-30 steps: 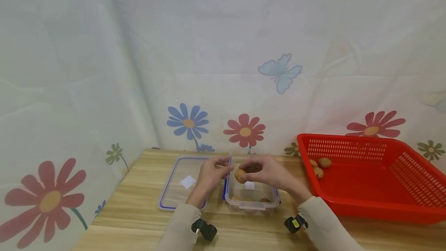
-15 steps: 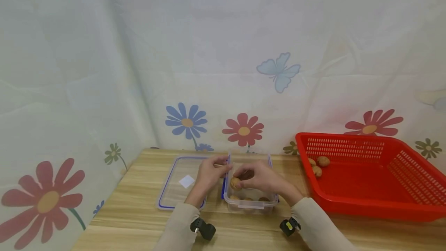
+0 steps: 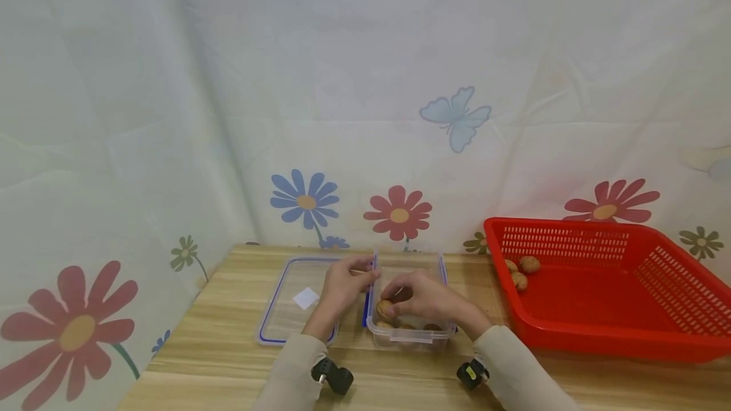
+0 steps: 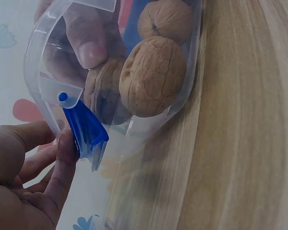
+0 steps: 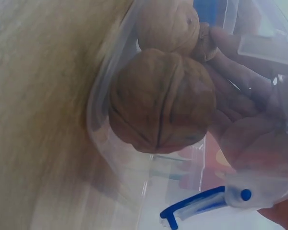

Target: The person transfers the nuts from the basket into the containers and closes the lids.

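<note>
- Lower centre: right hand [image 3: 425, 300] reaches into the clear box [image 3: 410, 333], fingers curled round a walnut [image 3: 384, 307].
- Left hand [image 3: 342, 287] pinches the box's blue clip [image 4: 86, 132].
- Left of it, a lid [image 3: 291, 300] bears a blank white label.
- Right: red basket [image 3: 599, 284] on the bench [image 3: 228, 347].

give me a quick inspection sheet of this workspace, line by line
surface: wooden table, light grain
job's things: clear container holding walnuts; one walnut in the right hand's fingers, inside the container
clutter: clear lid flat beside the container; red basket with a few walnuts
grippers: left hand pinches the container's blue clasp; right hand holds the walnut
cables: nothing seen
surroundings: flower-print curtain behind
</note>
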Tool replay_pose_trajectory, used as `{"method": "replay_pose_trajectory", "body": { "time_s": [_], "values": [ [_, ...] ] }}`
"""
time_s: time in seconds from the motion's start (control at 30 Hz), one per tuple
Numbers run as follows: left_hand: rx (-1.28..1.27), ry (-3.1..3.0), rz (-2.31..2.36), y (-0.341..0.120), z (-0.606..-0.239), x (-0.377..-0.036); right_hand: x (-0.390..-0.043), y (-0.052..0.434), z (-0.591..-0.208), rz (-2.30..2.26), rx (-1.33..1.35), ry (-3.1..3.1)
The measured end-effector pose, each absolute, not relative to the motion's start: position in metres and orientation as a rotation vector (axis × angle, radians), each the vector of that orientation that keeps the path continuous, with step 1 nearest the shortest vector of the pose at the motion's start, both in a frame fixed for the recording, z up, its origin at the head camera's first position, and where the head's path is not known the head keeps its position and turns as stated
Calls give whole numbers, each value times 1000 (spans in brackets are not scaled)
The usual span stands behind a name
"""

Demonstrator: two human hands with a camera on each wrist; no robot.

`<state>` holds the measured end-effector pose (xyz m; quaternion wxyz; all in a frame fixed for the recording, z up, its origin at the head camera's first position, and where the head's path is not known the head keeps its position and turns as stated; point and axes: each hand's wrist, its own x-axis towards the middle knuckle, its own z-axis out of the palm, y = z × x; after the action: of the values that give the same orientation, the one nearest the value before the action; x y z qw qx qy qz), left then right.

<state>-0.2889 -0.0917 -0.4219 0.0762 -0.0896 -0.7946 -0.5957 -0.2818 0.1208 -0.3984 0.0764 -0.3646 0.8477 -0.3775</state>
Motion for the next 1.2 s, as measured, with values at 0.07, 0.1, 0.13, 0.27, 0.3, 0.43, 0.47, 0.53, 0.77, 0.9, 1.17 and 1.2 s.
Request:
{"method": "replay_pose_trajectory", "body": {
  "time_s": [0.07, 0.1, 0.13, 0.27, 0.3, 0.43, 0.47, 0.53, 0.77, 0.9, 1.17, 1.2],
  "values": [
    [-267, -2383, -1786, -92, -422, -289, -282, 120, -399, -1125, -1100, 2543],
    [-267, -2382, -1788, -92, -422, -289, -282, 119, -399, -1123, -1103, 2543],
    [-267, -2381, -1791, -92, -422, -289, -283, 119, -400, -1119, -1103, 2546],
    [-268, -2377, -1797, -92, -423, -290, -282, 118, -400, -1113, -1084, 2543],
    [-269, -2375, -1799, -92, -423, -290, -282, 118, -399, -1107, -1077, 2547],
    [-271, -2368, -1805, -92, -423, -290, -282, 118, -399, -1071, -1068, 2566],
    [-271, -2367, -1806, -92, -423, -290, -282, 118, -399, -1061, -1069, 2571],
    [-271, -2366, -1806, -92, -424, -291, -282, 118, -400, -1050, -1069, 2573],
    [-262, -2364, -1821, -92, -423, -290, -281, 119, -400, -1026, -1086, 2592],
    [-265, -2366, -1820, -92, -422, -289, -281, 120, -400, -1022, -1088, 2603],
    [-265, -2379, -1798, -92, -424, -292, -278, 123, -393, -1048, -1025, 2596],
    [-263, -2382, -1794, -92, -425, -292, -277, 124, -391, -1054, -1026, 2596]
  ]
}}
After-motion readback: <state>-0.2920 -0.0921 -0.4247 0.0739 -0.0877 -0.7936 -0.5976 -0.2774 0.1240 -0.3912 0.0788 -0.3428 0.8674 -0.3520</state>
